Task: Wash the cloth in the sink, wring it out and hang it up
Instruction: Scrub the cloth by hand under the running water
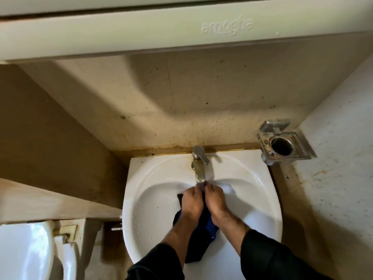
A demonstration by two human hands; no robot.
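A dark blue cloth [203,231] hangs down inside the white sink [149,199], bunched between my two hands. My left hand [192,201] and my right hand [215,200] grip its upper part side by side, fingers curled round it, right under the spout of the metal tap [198,168]. The lower end of the cloth trails toward the sink's front rim between my forearms. Whether water runs from the tap is hard to tell.
A metal tumbler holder [282,145] is fixed to the wall at the sink's right rear. A white toilet cistern [30,251] stands at the lower left. A cabinet [181,31] overhangs above the stained beige wall.
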